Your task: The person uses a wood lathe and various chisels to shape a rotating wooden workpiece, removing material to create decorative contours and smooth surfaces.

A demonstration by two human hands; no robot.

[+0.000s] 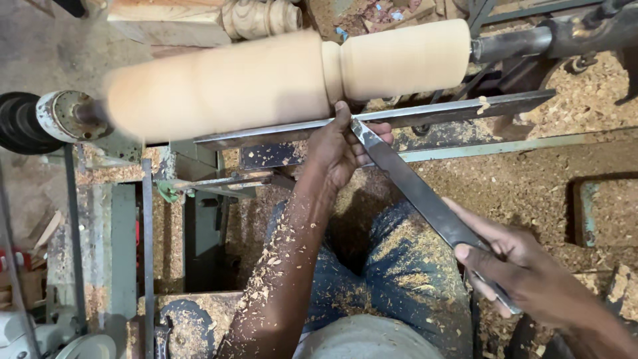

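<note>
The left hand (342, 149) pins the long flat chisel (415, 189) onto the metal tool rest (452, 110), steadying it; the right hand (515, 266) grips its rear end for leverage; just beyond the left fingers, the blurred, probably spinning, wooden spindle (286, 76) meets the tip.

Wood shavings (531, 193) cover nearly the whole floor, thickest from three to five o'clock. At nine o'clock a bare grey concrete floor (26, 46) shows, smooth and dusty. A grey-green metal frame (123, 246) stands at seven to eight o'clock, crusted with sawdust. Carved timber offcuts (199, 20) lie at twelve o'clock. The light is even and soft, like daylight.
</note>
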